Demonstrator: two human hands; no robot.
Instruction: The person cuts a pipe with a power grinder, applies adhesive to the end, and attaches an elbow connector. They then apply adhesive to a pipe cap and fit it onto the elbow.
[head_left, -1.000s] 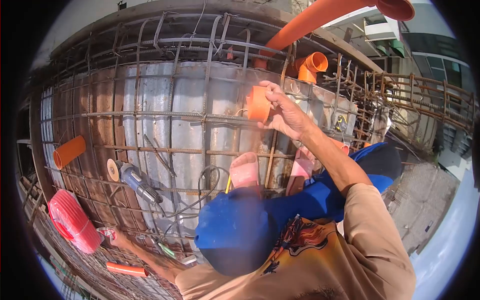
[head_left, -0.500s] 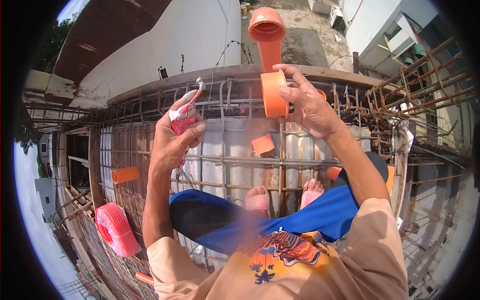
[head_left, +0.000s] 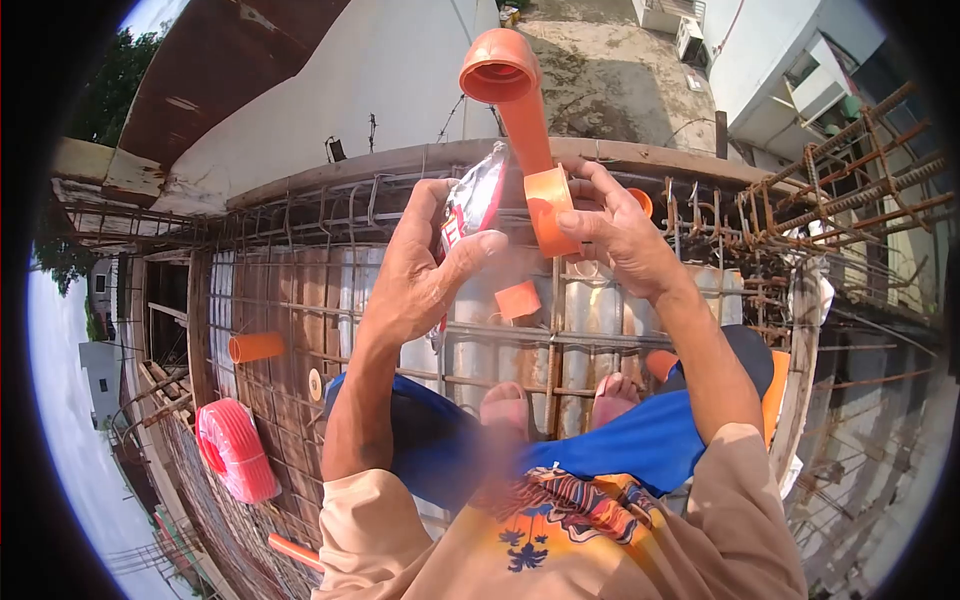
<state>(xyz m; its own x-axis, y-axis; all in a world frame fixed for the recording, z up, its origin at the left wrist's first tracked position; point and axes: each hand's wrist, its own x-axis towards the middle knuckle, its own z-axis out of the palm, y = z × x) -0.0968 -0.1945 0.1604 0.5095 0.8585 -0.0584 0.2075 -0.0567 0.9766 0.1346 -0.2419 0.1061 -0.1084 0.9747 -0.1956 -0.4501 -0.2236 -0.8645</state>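
My left hand is closed around a crumpled silver and red squeeze tube, whose upper end points up beside the orange pipe. Just to its right, my right hand grips an orange plastic pipe fitting between thumb and fingers. From behind that fitting, an orange pipe rises to an elbow with its mouth facing me; they appear joined, though the joint is partly hidden. Another orange rim shows behind my right fingers. A short orange piece lies below, between my hands.
Steel rebar grid spans corrugated sheets under my sandalled feet. A wooden edge board crosses ahead, with a drop beyond. Rusty rebar sticks out at right. At left lie a pipe piece and a pink hose coil.
My left hand has moved right with the tube, close to the fitting. The fitting has tilted and dropped slightly in my right hand, and the elbow end has swung left.
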